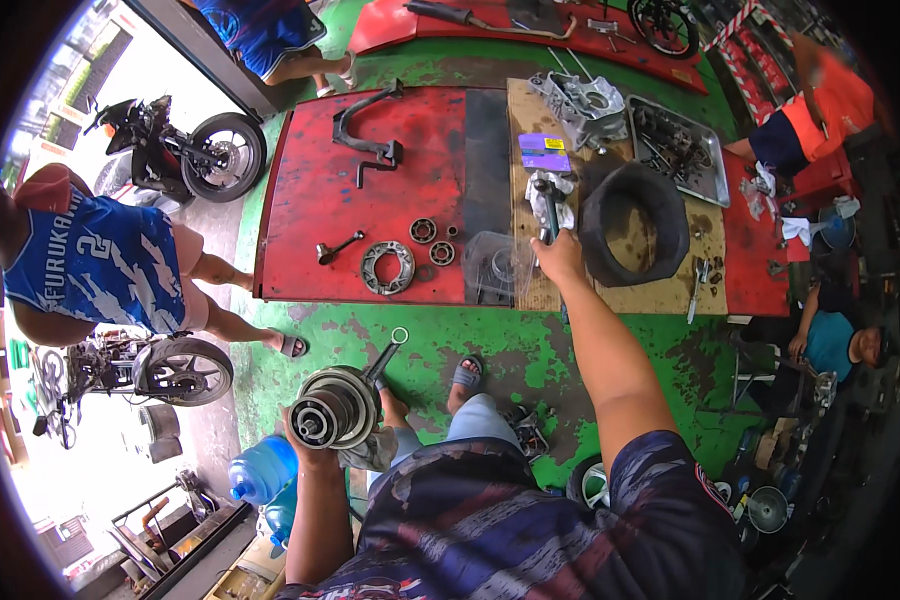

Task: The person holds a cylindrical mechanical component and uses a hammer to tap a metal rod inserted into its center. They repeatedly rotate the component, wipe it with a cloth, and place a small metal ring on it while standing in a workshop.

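My left hand [312, 452] is wrapped round a motorcycle crankshaft [336, 405], held off the bench's near side. Its connecting rod [386, 352] points up and to the right. A grey rag [372, 450] hangs beside the crankshaft. With my arm stretched out over the bench, my right hand [560, 256] is closed round the handle of a hammer [547, 200]. The hammer's head lies over a crumpled white cloth [564, 205] on the cardboard [526, 120]. Just left of that hand is a clear plastic container [494, 262].
A thick black rubber ring [588, 225], an engine case [582, 108], a purple box [543, 152] and a parts tray [715, 170] lie on the red bench [320, 200]. Bearings [423, 230] and a round brake-shoe assembly [387, 268] sit left. A person [100, 255] stands at the left end.
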`<act>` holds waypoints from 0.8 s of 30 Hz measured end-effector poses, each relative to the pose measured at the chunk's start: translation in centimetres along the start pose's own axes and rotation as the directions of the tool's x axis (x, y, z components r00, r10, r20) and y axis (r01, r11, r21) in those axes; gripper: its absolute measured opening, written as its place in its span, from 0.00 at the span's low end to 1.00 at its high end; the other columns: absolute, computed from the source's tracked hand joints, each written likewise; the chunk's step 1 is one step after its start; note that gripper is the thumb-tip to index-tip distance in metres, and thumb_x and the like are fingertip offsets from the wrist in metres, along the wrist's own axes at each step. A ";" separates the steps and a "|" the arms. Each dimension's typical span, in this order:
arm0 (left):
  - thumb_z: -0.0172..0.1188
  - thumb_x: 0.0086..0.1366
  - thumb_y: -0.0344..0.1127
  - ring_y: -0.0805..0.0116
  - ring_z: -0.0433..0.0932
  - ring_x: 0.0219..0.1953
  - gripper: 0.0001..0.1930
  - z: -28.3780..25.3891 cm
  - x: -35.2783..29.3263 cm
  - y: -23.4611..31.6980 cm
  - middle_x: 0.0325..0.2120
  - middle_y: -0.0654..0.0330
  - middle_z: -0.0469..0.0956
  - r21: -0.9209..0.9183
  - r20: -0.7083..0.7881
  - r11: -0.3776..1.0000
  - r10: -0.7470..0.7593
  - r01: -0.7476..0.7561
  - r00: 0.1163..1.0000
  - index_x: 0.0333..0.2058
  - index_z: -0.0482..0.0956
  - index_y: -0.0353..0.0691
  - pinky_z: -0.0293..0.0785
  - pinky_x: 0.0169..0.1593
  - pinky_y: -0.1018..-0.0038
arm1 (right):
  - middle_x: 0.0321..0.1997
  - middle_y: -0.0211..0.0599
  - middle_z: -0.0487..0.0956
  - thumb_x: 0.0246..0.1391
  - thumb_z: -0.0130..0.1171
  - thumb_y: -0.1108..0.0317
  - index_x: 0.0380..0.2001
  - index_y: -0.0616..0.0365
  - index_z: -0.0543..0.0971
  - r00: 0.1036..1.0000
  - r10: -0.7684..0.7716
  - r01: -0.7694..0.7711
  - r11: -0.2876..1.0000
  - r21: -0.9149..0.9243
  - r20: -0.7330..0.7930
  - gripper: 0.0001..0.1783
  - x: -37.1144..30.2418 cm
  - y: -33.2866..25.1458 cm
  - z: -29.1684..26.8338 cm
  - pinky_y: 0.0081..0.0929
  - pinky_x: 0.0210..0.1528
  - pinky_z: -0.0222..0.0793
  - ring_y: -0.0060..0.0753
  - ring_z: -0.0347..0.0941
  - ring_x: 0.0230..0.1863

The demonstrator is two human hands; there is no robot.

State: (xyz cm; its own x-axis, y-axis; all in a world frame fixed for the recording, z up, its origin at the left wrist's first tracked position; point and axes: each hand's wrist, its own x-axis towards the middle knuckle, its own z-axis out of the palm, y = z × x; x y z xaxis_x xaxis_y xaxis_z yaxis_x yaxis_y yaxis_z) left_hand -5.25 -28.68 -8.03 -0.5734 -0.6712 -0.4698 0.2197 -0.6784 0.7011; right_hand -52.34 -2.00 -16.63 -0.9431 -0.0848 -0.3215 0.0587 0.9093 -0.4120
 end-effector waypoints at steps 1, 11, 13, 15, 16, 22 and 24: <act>0.42 0.75 0.61 0.60 0.84 0.44 0.31 0.1 0.0 -0.2 0.42 0.55 0.85 0.002 -0.013 1.000 -0.012 0.012 1.000 0.46 0.82 0.37 0.81 0.51 0.63 | 0.48 0.61 0.82 0.56 0.64 0.48 0.52 0.64 0.75 1.000 0.007 -0.007 1.000 -0.010 0.001 0.31 0.2 0.0 0.2 0.53 0.55 0.74 0.64 0.79 0.51; 0.43 0.74 0.58 0.62 0.84 0.39 0.30 2.6 1.0 -0.3 0.37 0.55 0.86 0.033 0.003 0.999 -0.023 0.022 1.000 0.43 0.83 0.35 0.82 0.45 0.65 | 0.47 0.59 0.79 0.60 0.63 0.51 0.50 0.60 0.74 0.977 0.007 -0.013 1.000 -0.028 -0.211 0.25 -0.2 1.3 3.7 0.57 0.54 0.71 0.65 0.75 0.52; 0.41 0.73 0.51 0.60 0.84 0.37 0.27 5.2 1.5 -0.2 0.35 0.53 0.85 -0.072 -0.012 0.996 -0.045 0.044 0.999 0.41 0.83 0.35 0.83 0.45 0.62 | 0.48 0.56 0.78 0.59 0.64 0.50 0.53 0.56 0.73 0.914 -0.118 0.029 0.973 -0.227 -0.389 0.26 0.3 2.6 4.8 0.56 0.56 0.69 0.62 0.72 0.56; 0.42 0.71 0.50 0.61 0.83 0.35 0.25 9.0 1.1 0.2 0.33 0.55 0.84 -0.016 -0.225 0.994 -0.108 0.108 0.968 0.39 0.83 0.37 0.83 0.44 0.64 | 0.52 0.54 0.76 0.59 0.64 0.52 0.50 0.58 0.78 0.845 -0.270 0.232 0.963 -0.139 -0.461 0.24 -1.5 -0.3 2.5 0.57 0.59 0.64 0.61 0.69 0.57; 0.43 0.71 0.50 0.64 0.83 0.34 0.24 9.0 1.7 0.2 0.33 0.56 0.84 0.033 -0.217 0.994 -0.096 0.106 0.971 0.39 0.83 0.38 0.82 0.41 0.67 | 0.51 0.50 0.77 0.58 0.66 0.52 0.50 0.60 0.79 0.739 -0.393 0.449 0.893 -0.034 -0.548 0.25 -2.8 -2.3 1.2 0.54 0.58 0.65 0.57 0.71 0.55; 0.45 0.65 0.53 0.59 0.85 0.40 0.29 13.4 2.5 -0.1 0.40 0.52 0.85 -0.013 0.190 0.965 -0.255 0.262 0.948 0.47 0.80 0.32 0.84 0.47 0.63 | 0.51 0.45 0.78 0.45 0.78 0.49 0.58 0.64 0.74 0.381 -0.865 0.851 0.190 0.490 -0.327 0.43 -21.2 -15.4 -12.6 0.42 0.58 0.69 0.48 0.74 0.54; 0.45 0.64 0.52 0.56 0.85 0.43 0.30 14.5 3.0 -0.2 0.42 0.50 0.85 -0.024 0.328 0.961 -0.251 0.274 0.911 0.52 0.78 0.31 0.84 0.49 0.61 | 0.58 0.45 0.77 0.38 0.83 0.49 0.62 0.64 0.70 0.363 -0.914 0.828 0.226 0.512 -0.184 0.52 -25.3 -17.4 -13.9 0.41 0.63 0.68 0.45 0.73 0.59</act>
State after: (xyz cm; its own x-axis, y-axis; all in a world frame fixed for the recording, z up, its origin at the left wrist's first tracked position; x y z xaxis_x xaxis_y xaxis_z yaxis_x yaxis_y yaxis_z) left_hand -18.40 -26.19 -1.82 -0.8363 -0.3428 -0.4280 0.0732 -0.8433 0.5324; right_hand -34.01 -9.97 10.53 -0.4557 -0.7868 0.4163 -0.6004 -0.0737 -0.7963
